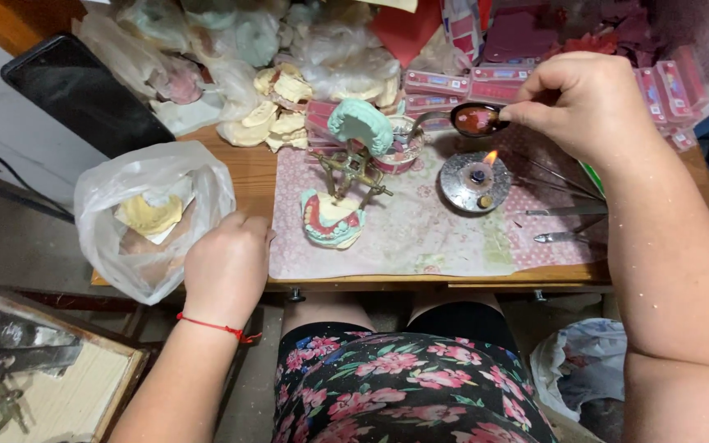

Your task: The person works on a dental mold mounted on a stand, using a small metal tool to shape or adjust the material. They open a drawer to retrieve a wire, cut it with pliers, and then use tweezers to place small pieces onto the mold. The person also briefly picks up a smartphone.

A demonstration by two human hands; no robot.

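Observation:
My right hand [588, 102] pinches the handle of a small spoon [476, 120] holding dark red melted wax, just above the flame of a small round metal burner [475, 182]. My left hand [227, 262] rests closed at the desk's front edge, touching the rim of a clear plastic bag [145, 209] with yellow plaster casts inside. Between my hands stands a brass articulator [353, 168] carrying a green upper cast and a lower cast with pink wax and teeth [331, 220].
A floral mat [420, 238] covers the wooden desk. Metal hand tools [564, 223] lie at the right. Plaster casts in bags [281, 107] and pink tooth boxes [453, 86] pile at the back. A dark phone [84, 94] leans at far left.

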